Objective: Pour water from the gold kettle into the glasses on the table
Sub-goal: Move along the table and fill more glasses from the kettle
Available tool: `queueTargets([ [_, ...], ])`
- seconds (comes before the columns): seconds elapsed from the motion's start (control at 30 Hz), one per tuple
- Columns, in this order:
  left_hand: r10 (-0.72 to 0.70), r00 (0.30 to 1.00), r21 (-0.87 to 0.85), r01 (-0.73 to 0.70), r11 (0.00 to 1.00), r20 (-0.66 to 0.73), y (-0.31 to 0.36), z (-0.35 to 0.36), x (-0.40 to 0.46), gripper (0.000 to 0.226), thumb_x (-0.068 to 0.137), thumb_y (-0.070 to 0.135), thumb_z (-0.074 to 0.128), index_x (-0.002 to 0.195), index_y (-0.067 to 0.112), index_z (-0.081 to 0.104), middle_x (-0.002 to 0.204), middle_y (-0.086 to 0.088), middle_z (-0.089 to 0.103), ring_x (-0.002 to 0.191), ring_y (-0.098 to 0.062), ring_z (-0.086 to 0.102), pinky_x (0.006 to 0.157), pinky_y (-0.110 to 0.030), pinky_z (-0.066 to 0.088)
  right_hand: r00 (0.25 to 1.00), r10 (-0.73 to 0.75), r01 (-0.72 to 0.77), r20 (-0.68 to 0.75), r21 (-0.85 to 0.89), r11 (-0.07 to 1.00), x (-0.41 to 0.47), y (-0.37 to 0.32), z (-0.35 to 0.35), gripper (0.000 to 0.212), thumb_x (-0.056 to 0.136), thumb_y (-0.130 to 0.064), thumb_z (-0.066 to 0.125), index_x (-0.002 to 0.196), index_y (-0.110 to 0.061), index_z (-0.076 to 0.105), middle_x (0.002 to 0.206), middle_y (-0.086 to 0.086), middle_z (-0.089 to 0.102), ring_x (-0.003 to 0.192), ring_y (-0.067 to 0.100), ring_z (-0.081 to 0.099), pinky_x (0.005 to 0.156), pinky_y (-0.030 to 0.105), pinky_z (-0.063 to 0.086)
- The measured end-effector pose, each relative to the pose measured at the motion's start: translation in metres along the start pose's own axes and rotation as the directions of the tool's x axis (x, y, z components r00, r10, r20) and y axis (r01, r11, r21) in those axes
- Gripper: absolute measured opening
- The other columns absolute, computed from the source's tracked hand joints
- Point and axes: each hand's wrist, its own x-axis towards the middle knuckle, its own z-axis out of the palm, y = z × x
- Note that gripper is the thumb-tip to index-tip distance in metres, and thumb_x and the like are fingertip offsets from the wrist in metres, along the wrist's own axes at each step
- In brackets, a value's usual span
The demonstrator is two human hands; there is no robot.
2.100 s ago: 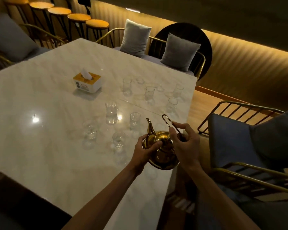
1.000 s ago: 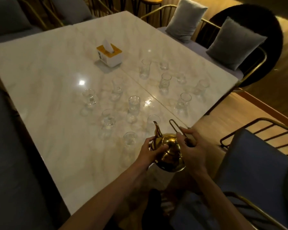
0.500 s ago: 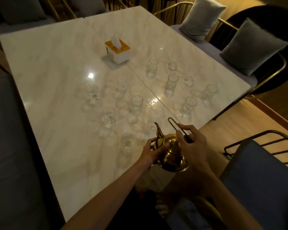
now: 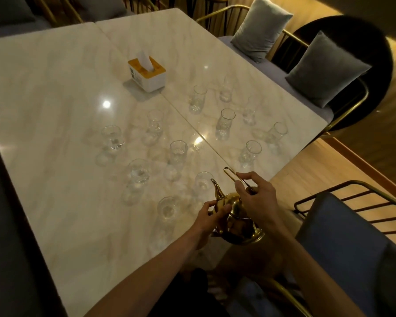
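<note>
One gold kettle (image 4: 237, 221), polished, curved spout up, thin wire loop handle, held over near worktop (image 4: 55, 88) edge. Right hand (image 4: 257, 197) fingers pinch the handle; left hand (image 4: 212, 213) fingers curl against the body below the spout. Twelve clear glasses (image 4: 178, 152) counted on marble. One tissue box (image 4: 148, 74). Two grey cushions (image 4: 325, 69).

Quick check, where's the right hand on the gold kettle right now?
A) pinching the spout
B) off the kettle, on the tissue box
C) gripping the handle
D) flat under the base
C: the right hand has its fingers curled round the thin looped handle of the gold kettle, while the left hand holds the body near the spout.
</note>
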Motion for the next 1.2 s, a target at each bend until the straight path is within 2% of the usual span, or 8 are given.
queueTargets([
  [0.17,-0.025,0.999,0.004,0.024,1.000,0.024,-0.002,-0.004,0.008,0.071,0.073,0.056,0.077,0.131,0.030,0.047,0.129,-0.011,0.060,0.113,-0.030,0.062,0.086,-0.051,0.055,0.999,0.015,-0.014,0.037,-0.025,1.000,0.009,-0.001,0.005,0.018,0.096,-0.030,0.065,0.114,-0.032,0.067,0.071,0.002,0.067,0.064,0.014,0.068,0.067,0.039,0.063],
  [0.33,-0.042,0.999,0.007,0.042,0.999,0.031,-0.004,-0.007,0.013,0.074,0.069,0.061,0.080,0.129,0.031,0.049,0.127,-0.011,0.063,0.112,-0.032,0.064,0.091,-0.057,0.054,0.998,0.027,-0.024,0.049,-0.056,0.998,0.014,0.002,0.011,0.019,0.095,-0.033,0.065,0.114,-0.033,0.068,0.087,-0.011,0.068,0.077,0.013,0.070,0.075,0.044,0.063],
  [0.47,-0.058,0.998,-0.003,0.058,0.998,0.039,-0.004,-0.009,0.013,0.076,0.069,0.059,0.079,0.131,0.029,0.047,0.128,-0.012,0.063,0.114,-0.032,0.062,0.086,-0.051,0.056,0.999,0.025,-0.022,0.043,-0.070,0.997,0.015,0.001,0.013,0.018,0.096,-0.031,0.066,0.113,-0.032,0.069,0.091,-0.008,0.070,0.073,0.011,0.069,0.074,0.039,0.063],
  [0.57,-0.063,0.997,-0.020,0.064,0.998,0.046,-0.005,-0.009,0.013,0.072,0.071,0.055,0.079,0.130,0.027,0.048,0.125,-0.011,0.066,0.110,-0.030,0.065,0.080,-0.047,0.057,0.998,0.032,-0.028,0.054,-0.074,0.997,0.014,0.000,0.014,0.019,0.096,-0.030,0.065,0.115,-0.030,0.068,0.079,-0.003,0.070,0.064,0.012,0.066,0.066,0.034,0.061],
  [0.8,-0.064,0.997,-0.010,0.064,0.998,0.052,-0.006,-0.009,0.009,0.064,0.076,0.055,0.075,0.129,0.029,0.049,0.122,-0.008,0.067,0.107,-0.027,0.065,0.078,-0.045,0.057,0.995,0.050,-0.043,0.084,-0.082,0.996,0.012,0.000,0.013,0.018,0.097,-0.032,0.064,0.115,-0.033,0.066,0.071,-0.010,0.061,0.063,0.007,0.061,0.060,0.024,0.049],
  [0.9,-0.068,0.995,-0.023,0.069,0.997,0.067,-0.006,-0.007,0.007,0.064,0.078,0.053,0.074,0.131,0.028,0.048,0.120,-0.007,0.066,0.106,-0.026,0.065,0.078,-0.044,0.056,0.996,0.040,-0.033,0.078,-0.091,0.995,0.012,-0.001,0.012,0.018,0.096,-0.033,0.064,0.114,-0.034,0.067,0.078,-0.012,0.062,0.067,0.007,0.063,0.063,0.026,0.051],
  [1.07,-0.071,0.994,-0.029,0.073,0.997,0.080,-0.005,-0.006,0.001,0.065,0.078,0.054,0.073,0.131,0.028,0.047,0.119,-0.006,0.066,0.103,-0.025,0.066,0.075,-0.042,0.057,0.997,0.033,-0.024,0.076,-0.106,0.994,0.010,-0.002,0.011,0.016,0.097,-0.033,0.064,0.112,-0.034,0.068,0.058,-0.009,0.056,0.047,0.002,0.053,0.052,0.018,0.043],
  [1.2,-0.074,0.994,-0.028,0.077,0.997,0.085,-0.002,-0.006,-0.003,0.069,0.078,0.053,0.072,0.135,0.025,0.045,0.117,-0.005,0.064,0.101,-0.022,0.064,0.071,-0.040,0.056,0.997,0.027,-0.018,0.078,-0.116,0.993,0.009,-0.003,0.012,0.017,0.097,-0.032,0.065,0.113,-0.032,0.068,0.065,-0.016,0.055,0.053,0.002,0.055,0.056,0.020,0.044],
])
